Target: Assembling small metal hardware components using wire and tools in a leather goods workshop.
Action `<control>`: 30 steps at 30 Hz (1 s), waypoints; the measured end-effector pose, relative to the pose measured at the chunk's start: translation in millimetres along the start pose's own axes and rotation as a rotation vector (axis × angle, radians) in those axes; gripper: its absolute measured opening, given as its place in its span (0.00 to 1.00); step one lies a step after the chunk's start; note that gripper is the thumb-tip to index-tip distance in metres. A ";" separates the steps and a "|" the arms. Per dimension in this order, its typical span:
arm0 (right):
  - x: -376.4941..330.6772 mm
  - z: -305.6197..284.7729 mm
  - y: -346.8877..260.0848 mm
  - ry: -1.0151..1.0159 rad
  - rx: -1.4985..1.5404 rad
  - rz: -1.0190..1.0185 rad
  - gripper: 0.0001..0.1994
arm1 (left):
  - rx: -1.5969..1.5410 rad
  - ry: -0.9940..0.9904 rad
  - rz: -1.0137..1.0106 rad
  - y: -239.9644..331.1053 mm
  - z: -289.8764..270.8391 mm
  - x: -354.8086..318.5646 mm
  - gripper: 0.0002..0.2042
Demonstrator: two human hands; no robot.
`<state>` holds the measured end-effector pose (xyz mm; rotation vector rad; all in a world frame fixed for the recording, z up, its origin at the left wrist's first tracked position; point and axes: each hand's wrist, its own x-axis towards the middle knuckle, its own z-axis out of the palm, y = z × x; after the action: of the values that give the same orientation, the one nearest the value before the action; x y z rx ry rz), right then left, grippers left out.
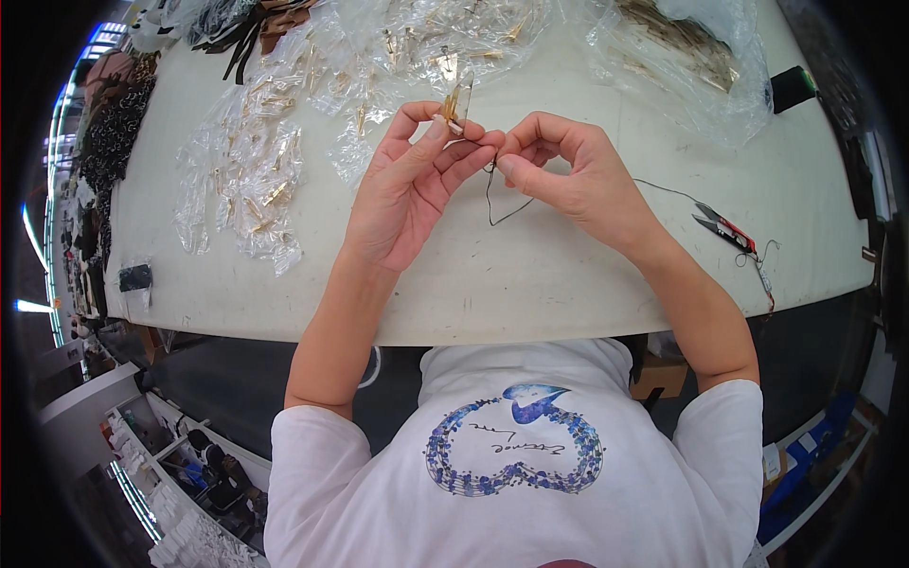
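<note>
Over the middle of the white table, my left hand [400, 194] is closed, pinching a slim gold-coloured metal piece [454, 102] between thumb and forefinger. A clear, shiny strip stands up beside that piece. My right hand [589, 180] is closed too, thumb against fingers on a thin dark thread [490, 201], and its fingertips meet those of the left hand. The thread hangs in a loop below them. Whether a needle is in my right fingers cannot be made out. Thread snips [727, 230] with red and black handles lie to the right of my right hand.
Many small clear bags of gold-coloured pieces [260, 185] spread over the table's left and far side. A large plastic bag [691, 66] lies at the far right, with a black block [793, 89] beside it. Dark fabric [114, 133] is heaped along the left edge.
</note>
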<state>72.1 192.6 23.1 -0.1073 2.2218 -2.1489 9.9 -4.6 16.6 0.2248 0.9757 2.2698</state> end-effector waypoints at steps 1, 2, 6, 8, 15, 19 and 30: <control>-0.3 -0.7 0.4 -0.003 0.005 0.014 0.08 | 0.014 0.000 -0.001 -0.2 0.8 0.3 0.07; -0.2 -0.6 0.0 -0.004 0.003 0.013 0.08 | 0.013 -0.001 0.001 0.0 0.5 0.2 0.07; 0.0 0.2 -0.8 -0.011 0.031 0.024 0.08 | 0.007 -0.005 0.011 0.4 -0.3 -0.4 0.08; 0.2 0.9 -1.0 -0.010 0.048 0.020 0.08 | 0.005 -0.005 0.017 0.6 -0.7 -0.5 0.08; 1.0 0.7 3.0 -0.018 0.066 0.017 0.09 | 0.021 0.031 0.036 1.0 4.7 -0.1 0.08; 1.0 -1.2 3.2 -0.018 0.103 0.033 0.09 | 0.013 0.024 0.035 1.3 3.3 0.0 0.07; 1.6 -3.8 3.5 -0.007 0.047 0.010 0.08 | -0.081 -0.035 -0.001 0.2 -6.1 0.5 0.09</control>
<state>70.1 196.4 19.7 -0.1012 2.1624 -2.1903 7.0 -8.0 12.3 0.2284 0.8638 2.2911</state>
